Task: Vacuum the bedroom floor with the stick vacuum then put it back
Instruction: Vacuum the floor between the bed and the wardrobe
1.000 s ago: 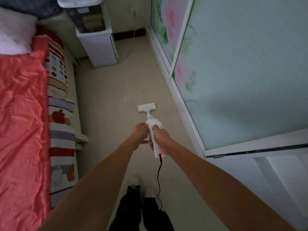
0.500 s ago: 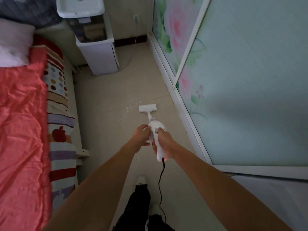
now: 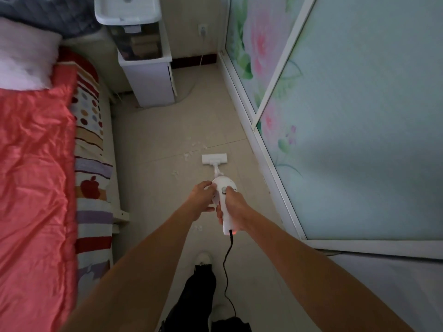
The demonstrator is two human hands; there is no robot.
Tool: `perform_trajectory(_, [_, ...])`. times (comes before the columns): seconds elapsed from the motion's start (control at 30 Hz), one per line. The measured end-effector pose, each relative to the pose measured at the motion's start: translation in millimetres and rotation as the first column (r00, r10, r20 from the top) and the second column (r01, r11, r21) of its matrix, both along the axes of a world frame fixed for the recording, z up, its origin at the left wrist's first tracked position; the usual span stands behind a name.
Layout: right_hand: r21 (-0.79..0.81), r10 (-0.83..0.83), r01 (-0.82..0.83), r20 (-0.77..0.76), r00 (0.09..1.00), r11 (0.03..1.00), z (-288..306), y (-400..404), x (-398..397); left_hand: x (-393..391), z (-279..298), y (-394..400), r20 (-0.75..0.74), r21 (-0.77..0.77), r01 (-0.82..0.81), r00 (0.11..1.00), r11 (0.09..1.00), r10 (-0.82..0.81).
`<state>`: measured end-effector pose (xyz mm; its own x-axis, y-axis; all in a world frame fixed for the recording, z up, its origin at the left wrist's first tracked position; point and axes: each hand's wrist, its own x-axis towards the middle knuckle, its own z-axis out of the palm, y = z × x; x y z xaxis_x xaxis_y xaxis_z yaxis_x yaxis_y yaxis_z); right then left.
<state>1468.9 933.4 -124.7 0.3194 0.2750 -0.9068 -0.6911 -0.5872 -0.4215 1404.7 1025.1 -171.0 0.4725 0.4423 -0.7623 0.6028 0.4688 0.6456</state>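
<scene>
Now: Both Hands on the Stick Vacuum, Mid-Floor

Down the strip of floor [image 3: 167, 130] between the bed [image 3: 36, 176] on the left and the frosted, flower-printed glass doors [image 3: 359, 116] on the right, the white stick vacuum [image 3: 221, 188] points away from the person. Its flat head [image 3: 214, 159] lies on the tiles, just near of a scatter of small white scraps [image 3: 195, 146]; a few more scraps lie to its left and one nearer, beside the left forearm.

The right hand [image 3: 233, 210] has its fingers curled tight around the vacuum's handle, thumb up by the grey switch. The left hand [image 3: 202, 196] cups the left side of the rounded body, fingers bent against it. A small orange light glows at the near end of the handle, where a black cord [image 3: 226, 271] leaves and trails down past a white shoe [image 3: 203, 257] and dark trouser legs.

At the far end stands a white cabinet [image 3: 149, 80] with a lidded bin [image 3: 127, 10] on top. A wall socket [image 3: 202, 29] with a pale cable sits beside it.
</scene>
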Motion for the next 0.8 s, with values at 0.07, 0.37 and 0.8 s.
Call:
perform_trajectory(0.07, [0.004,0.013,-0.013,0.011,1.000,1.000,3.1,-11.9,-12.8,-11.9,2.1,-13.0,0.004,0.001,-0.003,1.000,1.000,0.003])
perform_trajectory(0.37, [0.008,0.018,-0.018,-0.031,0.999,1.000,-0.6,-97.7,-85.0,-87.7,2.3,-102.8,0.009,0.014,-0.010,1.000,1.000,0.009])
perform_trajectory(0.8, [0.009,0.079,-0.079,-0.040,0.996,0.997,2.6,-209.7,-186.3,-191.6,0.4,-214.4,-0.032,0.010,-0.044,0.998,0.999,0.044])
